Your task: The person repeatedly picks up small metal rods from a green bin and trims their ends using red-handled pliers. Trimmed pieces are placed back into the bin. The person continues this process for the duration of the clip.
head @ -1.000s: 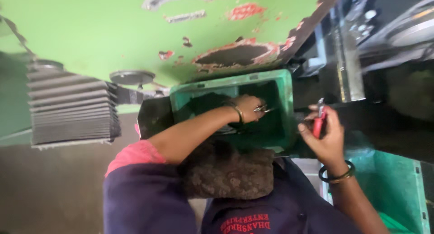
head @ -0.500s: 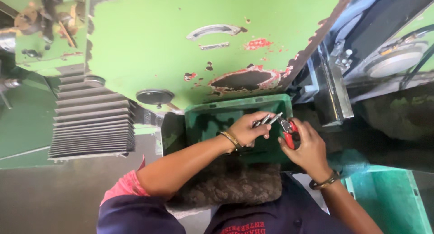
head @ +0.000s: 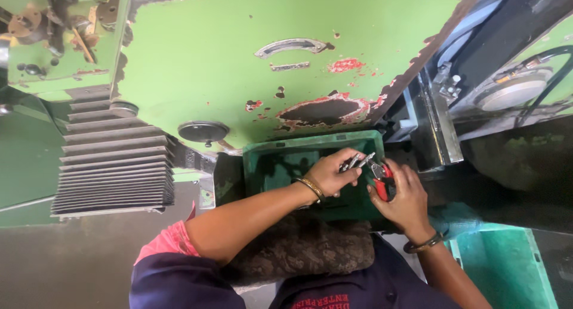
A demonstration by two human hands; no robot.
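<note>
My left hand (head: 334,173) grips a few small shiny metal parts (head: 353,161) over a green plastic crate (head: 268,160). My right hand (head: 406,195) holds red-handled pliers (head: 381,179), whose jaws meet the metal parts at the crate's right rim. Both wrists carry bangles. The crate rests on a dark patterned cloth (head: 310,249) over my lap, and its inside looks dark and oily.
A large green machine body (head: 239,64) with chipped paint stands right behind the crate. Grey bellows (head: 113,165) sit to the left, beside a round knob (head: 203,131). A second green crate (head: 507,267) lies at lower right. Dark machine parts and cables fill the right side.
My right hand with the pliers has moved left to meet my left hand. The left hand has lifted the metal parts from inside the crate to its right rim. The view has tilted upward.
</note>
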